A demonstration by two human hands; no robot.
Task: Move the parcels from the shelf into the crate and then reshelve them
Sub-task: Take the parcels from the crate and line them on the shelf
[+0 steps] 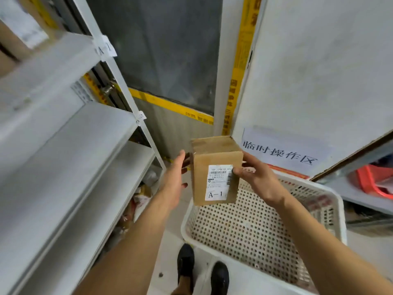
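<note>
Forearms extend over the white perforated crate (331, 194). Right hand (258, 179) grasps the cardboard parcel (214, 167) labelled A-1; left hand (175, 184) is released just beside it. Crate below the grip appears empty. Judged step: reshelving. Next: carry leftward to shelf (63, 150).

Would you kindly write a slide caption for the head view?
Right hand holds a cardboard parcel labelled A-1 above the white crate; left hand open beside it.

Matt cardboard parcel (214, 167) (paper label (219, 182)), perforated white plastic crate (331, 201).
</note>
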